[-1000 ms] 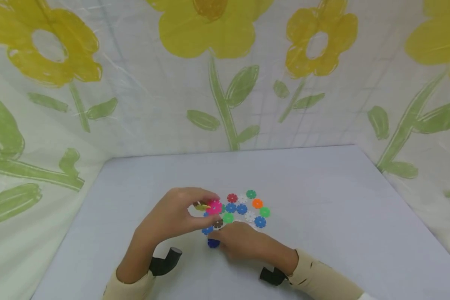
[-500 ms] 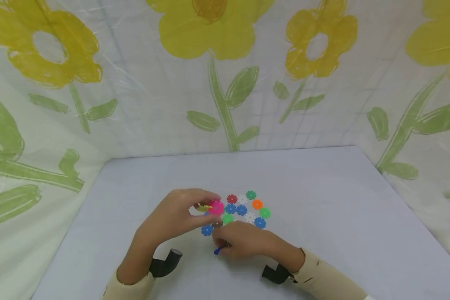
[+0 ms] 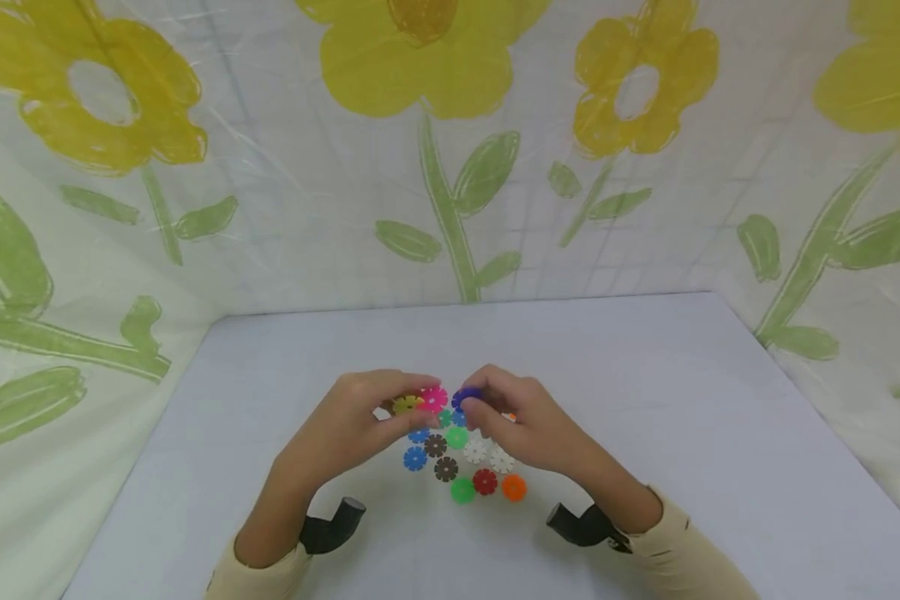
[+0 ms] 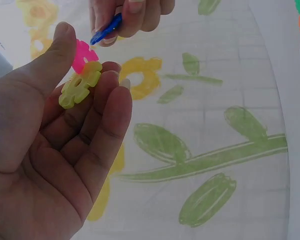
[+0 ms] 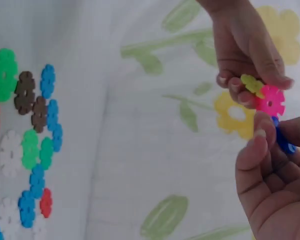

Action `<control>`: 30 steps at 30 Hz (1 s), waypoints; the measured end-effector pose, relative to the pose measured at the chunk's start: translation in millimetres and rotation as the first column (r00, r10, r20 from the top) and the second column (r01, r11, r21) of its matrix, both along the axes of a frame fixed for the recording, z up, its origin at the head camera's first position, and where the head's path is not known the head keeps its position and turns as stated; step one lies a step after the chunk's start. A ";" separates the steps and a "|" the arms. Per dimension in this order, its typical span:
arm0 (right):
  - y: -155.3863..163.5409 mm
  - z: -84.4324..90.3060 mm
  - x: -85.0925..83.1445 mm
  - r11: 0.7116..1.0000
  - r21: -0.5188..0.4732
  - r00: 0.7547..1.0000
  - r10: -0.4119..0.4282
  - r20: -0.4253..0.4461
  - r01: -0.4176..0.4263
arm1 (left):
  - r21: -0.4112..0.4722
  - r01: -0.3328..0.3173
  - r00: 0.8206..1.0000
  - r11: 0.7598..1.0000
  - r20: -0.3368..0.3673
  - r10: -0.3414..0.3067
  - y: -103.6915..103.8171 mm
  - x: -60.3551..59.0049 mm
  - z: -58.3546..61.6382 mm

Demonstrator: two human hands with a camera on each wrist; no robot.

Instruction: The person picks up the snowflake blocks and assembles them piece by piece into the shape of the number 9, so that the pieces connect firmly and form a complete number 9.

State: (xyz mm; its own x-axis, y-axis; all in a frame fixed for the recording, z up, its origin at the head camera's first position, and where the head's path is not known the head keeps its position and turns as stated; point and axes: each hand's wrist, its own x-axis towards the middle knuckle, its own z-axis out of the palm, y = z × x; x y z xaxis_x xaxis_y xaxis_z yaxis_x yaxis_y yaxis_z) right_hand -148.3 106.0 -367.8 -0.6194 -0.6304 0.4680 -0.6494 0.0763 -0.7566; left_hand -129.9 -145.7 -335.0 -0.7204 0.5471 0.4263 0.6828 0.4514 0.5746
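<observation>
Room: white plastic sheeting (image 3: 307, 225) printed with yellow flowers and green stems walls in a pale desk (image 3: 645, 392).
Left hand (image 3: 345, 429): raised above the desk, thumb and fingertips pinching a yellow-green disc (image 4: 80, 84) joined to a pink disc (image 3: 432, 399).
Right hand (image 3: 521, 425): raised just beside the left, fingers curled, pinching a dark blue disc (image 3: 465, 395) edge-on.
Blue disc to pink disc: the blue disc's edge sits right against the pink one's rim; whether it is slotted in cannot be told.
Desk below the hands: loose discs (image 3: 461, 462) lie flat in a cluster, blue, brown, green, white, red and orange.
Wrists: cream sleeves (image 3: 675, 558), a black camera mount on each.
</observation>
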 end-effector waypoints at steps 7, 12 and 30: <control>-1.4 5.9 5.4 0.998 -0.050 0.998 -0.045 -0.045 0.043 | 0.041 0.025 1.000 0.999 -0.003 -0.025 2.2 -0.3 -3.3; -2.1 5.0 6.0 0.996 -0.083 0.999 -0.014 -0.029 0.011 | 0.067 0.055 0.998 0.996 0.005 -0.055 4.5 0.0 -2.9; -3.5 1.3 8.5 0.985 -0.158 0.996 0.078 0.047 -0.070 | 0.257 0.133 0.983 0.957 0.089 -0.161 9.8 -0.2 -7.3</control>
